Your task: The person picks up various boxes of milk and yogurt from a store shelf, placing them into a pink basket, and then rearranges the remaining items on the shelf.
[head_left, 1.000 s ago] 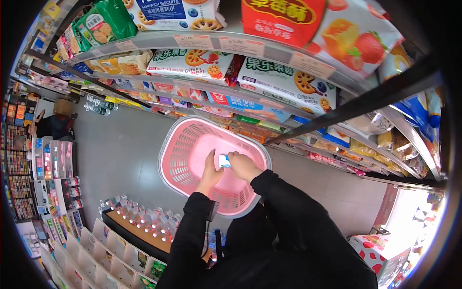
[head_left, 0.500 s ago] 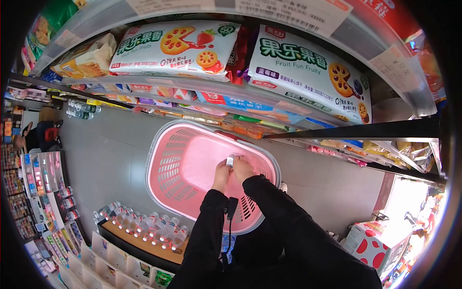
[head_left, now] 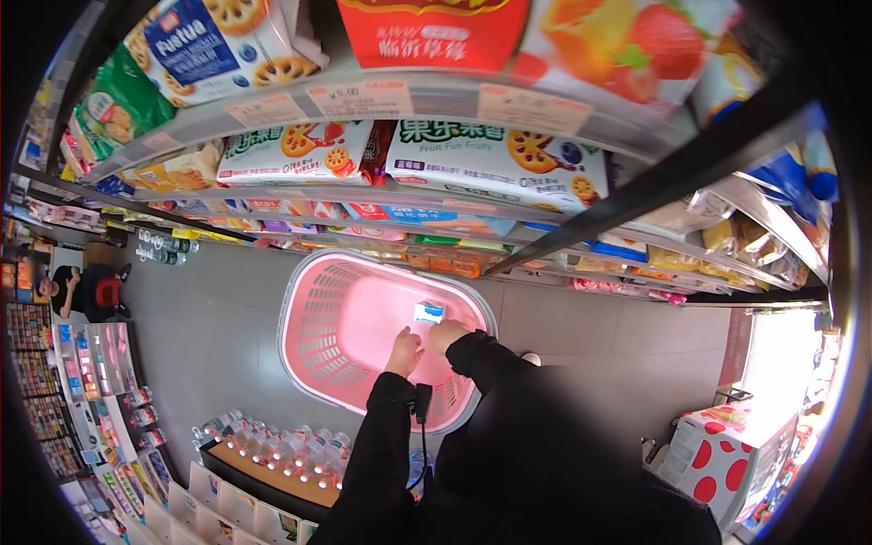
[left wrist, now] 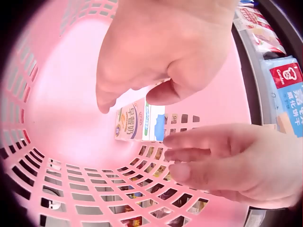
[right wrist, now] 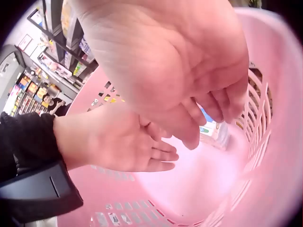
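Observation:
A small white milk carton (head_left: pixel 429 312) with a blue end is inside the pink shopping basket (head_left: pixel 304 341). In the left wrist view, Chinese print shows on the carton (left wrist: pixel 135 120). My left hand (head_left: pixel 404 351) is over the basket with loosely bent fingers, holding nothing. Its fingers (left wrist: pixel 105 101) overlap the carton's upper edge in the left wrist view. My right hand (head_left: pixel 449 336) is to its right, fingers relaxed and spread a little. Its fingertips (left wrist: pixel 173 142) are close by the blue end. In the right wrist view, my right hand (right wrist: pixel 165 66) partly hides the carton (right wrist: pixel 213 132).
Shelves of packaged biscuits (head_left: pixel 495 159) run along the far side of the basket. Bottles (head_left: pixel 286 450) stand on a low stand at the lower left. A red-dotted white box (head_left: pixel 722 459) is at the right. A person (head_left: pixel 77 291) sits at the far left.
The carton was between both hands and is now lower in the basket, away from the curled fingers. My hands have parted and drawn back from it.

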`<state>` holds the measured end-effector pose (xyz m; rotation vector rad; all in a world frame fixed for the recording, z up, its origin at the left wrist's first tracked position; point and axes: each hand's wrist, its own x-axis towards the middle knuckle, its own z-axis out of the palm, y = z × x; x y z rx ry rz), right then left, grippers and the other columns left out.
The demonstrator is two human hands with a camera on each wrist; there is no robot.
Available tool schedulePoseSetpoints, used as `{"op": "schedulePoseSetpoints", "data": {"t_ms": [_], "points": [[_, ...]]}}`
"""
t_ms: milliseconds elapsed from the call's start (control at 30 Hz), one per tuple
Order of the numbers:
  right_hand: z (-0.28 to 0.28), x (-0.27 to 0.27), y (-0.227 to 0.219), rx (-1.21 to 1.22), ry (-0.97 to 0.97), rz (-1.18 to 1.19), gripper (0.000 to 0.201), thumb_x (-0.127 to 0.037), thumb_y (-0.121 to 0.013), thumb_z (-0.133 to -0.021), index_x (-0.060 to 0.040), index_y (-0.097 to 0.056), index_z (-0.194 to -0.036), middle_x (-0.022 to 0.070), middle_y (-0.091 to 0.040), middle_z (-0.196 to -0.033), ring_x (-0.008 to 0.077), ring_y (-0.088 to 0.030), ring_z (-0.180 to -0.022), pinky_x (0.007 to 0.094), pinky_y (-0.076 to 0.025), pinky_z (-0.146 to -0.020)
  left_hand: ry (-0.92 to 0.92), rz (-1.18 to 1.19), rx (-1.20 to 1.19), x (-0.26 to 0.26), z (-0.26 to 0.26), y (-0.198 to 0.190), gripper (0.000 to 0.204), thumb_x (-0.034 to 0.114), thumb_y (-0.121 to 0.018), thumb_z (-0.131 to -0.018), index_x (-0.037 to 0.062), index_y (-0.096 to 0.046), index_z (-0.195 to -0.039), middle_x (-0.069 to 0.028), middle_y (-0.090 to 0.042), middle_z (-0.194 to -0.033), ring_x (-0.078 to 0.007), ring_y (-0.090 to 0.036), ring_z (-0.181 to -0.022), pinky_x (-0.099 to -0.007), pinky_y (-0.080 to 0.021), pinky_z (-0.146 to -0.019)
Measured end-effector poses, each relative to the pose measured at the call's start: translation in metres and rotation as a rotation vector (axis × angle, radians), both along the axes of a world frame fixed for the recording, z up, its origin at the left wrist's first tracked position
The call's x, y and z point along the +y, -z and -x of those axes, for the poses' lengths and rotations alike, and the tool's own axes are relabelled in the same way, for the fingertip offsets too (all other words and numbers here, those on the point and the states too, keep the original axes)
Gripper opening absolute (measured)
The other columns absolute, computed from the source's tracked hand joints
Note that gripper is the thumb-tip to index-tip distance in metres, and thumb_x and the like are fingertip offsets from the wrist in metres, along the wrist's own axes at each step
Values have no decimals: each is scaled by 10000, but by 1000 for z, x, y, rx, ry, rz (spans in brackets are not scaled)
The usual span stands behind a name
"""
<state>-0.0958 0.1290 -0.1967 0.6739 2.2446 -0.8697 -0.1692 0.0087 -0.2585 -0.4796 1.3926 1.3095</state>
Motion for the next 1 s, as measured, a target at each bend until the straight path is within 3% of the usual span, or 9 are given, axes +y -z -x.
{"op": "schedulePoseSetpoints", "data": {"t_ms": [67,167,233,267,333,600,633,767,1000], "points": [[-12,2,-22,-18,-311,-10,270,-91,-528,-753,11,-632,-980,229,-631,-948,348,-633,-861,447,-497,-747,86,55,23,-8,-3,-20,794,-7,-461,-725,23,-95,-1429,-54,-456,-885,-165,-463,-815,-444,-373,-876],[-30,4,-63,3,-399,-53,252,-77,-517,-748,-5,-644,-954,207,-642,-860,324,-638,-841,426,-493,-732,319,47,48,-21,-13,-50,747,57,-497,-738,6,-181,-1412,-64,-491,-893,-189,-483,-837,-423,-363,-916],[-42,14,-77,93,-433,-16,267,-75,-514,-752,-8,-634,-981,199,-640,-886,323,-632,-855,416,-490,-740,761,154,255,-17,-16,-82,578,159,-491,-838,-1,-311,-1364,-121,-567,-1078,-193,-539,-951,-346,-381,-869],[-50,18,-82,171,-460,34,283,-72,-510,-756,-11,-625,-1008,192,-639,-912,322,-626,-869,407,-487,-749,768,160,257,-20,-15,-96,578,159,-491,-838,-1,-311,-1364,-121,-567,-1078,-193,-539,-951,-346,-381,-869],[-73,35,-95,340,-325,149,289,-80,-511,-766,-27,-600,-1036,182,-631,-966,341,-598,-924,418,-469,-785,1124,-3,648,-22,-7,-118,573,225,-496,-801,-62,-400,-1288,-221,-508,-1234,-309,-507,-1117,-325,-378,-961],[-192,110,-274,725,-341,49,264,-111,-538,-723,-7,-592,-960,209,-620,-891,369,-592,-822,423,-471,-709,1689,-190,1118,60,-58,-400,473,271,-534,-890,19,-446,-1280,-187,-571,-1145,-285,-577,-1018,-327,-447,-854],[-205,116,-315,532,-410,30,333,-150,-568,-810,-21,-536,-1116,191,-584,-1054,333,-550,-1002,402,-440,-835,1692,-425,1314,65,-55,-406,500,278,-542,-887,43,-417,-1310,-170,-591,-1112,-288,-599,-958,-330,-461,-826],[-258,130,-445,839,-339,-35,298,-145,-566,-828,-23,-550,-1099,187,-598,-983,327,-577,-924,379,-457,-795,1706,-523,1566,109,-105,-548,557,310,-510,-890,5,-350,-1327,-220,-562,-1128,-349,-569,-1000,-374,-462,-828],[-272,185,-583,1359,-80,-877,217,-63,-550,-795,-10,-568,-1005,154,-611,-909,300,-600,-849,369,-483,-745,922,-976,2097,220,-145,-642,555,182,-505,-873,-54,-304,-1333,-267,-416,-1299,-336,-401,-1235,-359,-322,-1019]]}}
